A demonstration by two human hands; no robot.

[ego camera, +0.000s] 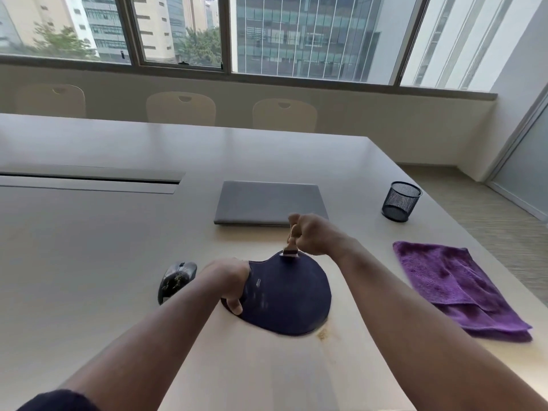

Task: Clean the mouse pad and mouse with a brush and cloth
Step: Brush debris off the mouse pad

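Note:
A dark blue rounded mouse pad (289, 295) lies on the light table. My left hand (229, 277) grips its left edge, thumb on top of the pad. My right hand (315, 234) is closed around the wooden handle of a small brush (290, 247), held upright with its bristles touching the pad's far edge. A black and grey mouse (176, 280) rests on the table just left of my left hand. To the right of the pad lies a folded purple cloth (456, 287).
A closed grey laptop (268, 203) sits behind the pad. A black mesh pen cup (401, 201) stands at the far right near the table edge (444, 232). A cable hatch (89, 182) is set in the table at left. Chairs (181, 108) line the far side.

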